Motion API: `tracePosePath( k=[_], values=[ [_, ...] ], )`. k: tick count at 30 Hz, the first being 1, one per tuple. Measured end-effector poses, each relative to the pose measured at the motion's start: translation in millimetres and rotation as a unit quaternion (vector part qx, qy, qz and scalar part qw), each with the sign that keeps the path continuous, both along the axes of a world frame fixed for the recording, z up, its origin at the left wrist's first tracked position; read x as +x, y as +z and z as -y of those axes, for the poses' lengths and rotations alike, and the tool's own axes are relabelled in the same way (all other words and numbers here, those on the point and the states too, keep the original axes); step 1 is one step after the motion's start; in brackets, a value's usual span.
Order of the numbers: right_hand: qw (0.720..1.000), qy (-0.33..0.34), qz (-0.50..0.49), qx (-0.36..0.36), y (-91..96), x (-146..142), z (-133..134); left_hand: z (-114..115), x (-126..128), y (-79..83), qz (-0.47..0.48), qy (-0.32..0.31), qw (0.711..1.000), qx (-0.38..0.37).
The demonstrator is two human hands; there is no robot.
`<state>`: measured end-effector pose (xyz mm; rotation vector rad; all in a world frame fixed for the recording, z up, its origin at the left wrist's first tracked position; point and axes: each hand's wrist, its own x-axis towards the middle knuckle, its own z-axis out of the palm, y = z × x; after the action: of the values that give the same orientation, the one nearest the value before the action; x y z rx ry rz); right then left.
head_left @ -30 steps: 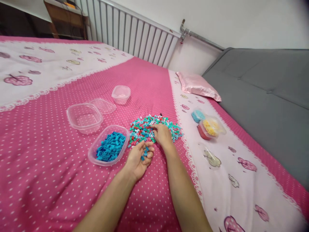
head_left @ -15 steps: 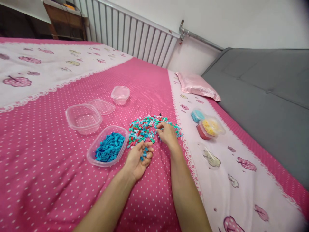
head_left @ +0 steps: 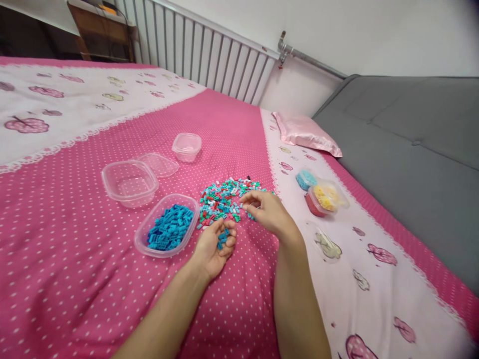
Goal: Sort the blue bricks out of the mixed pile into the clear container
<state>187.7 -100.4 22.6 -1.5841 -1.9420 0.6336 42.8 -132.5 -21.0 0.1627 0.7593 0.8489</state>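
Note:
A heap of small mixed-colour bricks (head_left: 223, 197) lies on the pink dotted bedspread (head_left: 75, 259). My left hand (head_left: 214, 245) rests palm up just below the heap, cupped around a few blue bricks. My right hand (head_left: 266, 211) hovers at the heap's right side with its fingertips pinched together; whether a brick sits between them is too small to tell. A clear tub of sorted blue bricks (head_left: 168, 230) stands left of my left hand.
An empty clear tub (head_left: 129, 181), a loose lid (head_left: 160, 163) and a smaller empty tub (head_left: 186, 145) lie further left and back. Filled tubs of blue, yellow and red bricks (head_left: 321, 195) sit to the right. A pink pillow (head_left: 306, 132), a grey sofa (head_left: 411, 149) and a radiator (head_left: 209, 50) border the bed.
My right hand has lifted off the heap and drawn back to the right, its fingers now pinched. My left hand has barely moved.

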Motion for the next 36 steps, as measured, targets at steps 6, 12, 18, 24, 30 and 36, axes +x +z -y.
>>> tracePosePath(
  k=[6, 12, 18, 24, 30, 36],
  values=[
    [0.998, 0.002, 0.032, -0.051, -22.7, 6, -15, 19, 7, -0.6, -0.05, -0.234, 0.96, 0.144],
    [0.956, 0.154, -0.072, -0.241, -35.9, -10, -19, 31, 8, -7.9, -0.203, -0.414, 0.801, 0.381],
    [0.993, -0.037, 0.046, -0.101, -53.4, 3, -32, 29, 8, -8.2, -0.227, -0.445, 0.755, 0.425],
    [0.978, -0.168, 0.118, -0.021, -50.1, 18, -33, 28, 6, -7.3, -0.222, -0.436, 0.772, 0.406],
    [0.977, -0.178, 0.115, -0.004, -40.7, 12, -31, 27, 6, -9.0, -0.21, -0.443, 0.767, 0.413],
    [1.0, 0.017, -0.005, -0.003, -44.8, -6, -31, 27, 5, -8.8, -0.21, -0.45, 0.768, 0.405]
  ],
)
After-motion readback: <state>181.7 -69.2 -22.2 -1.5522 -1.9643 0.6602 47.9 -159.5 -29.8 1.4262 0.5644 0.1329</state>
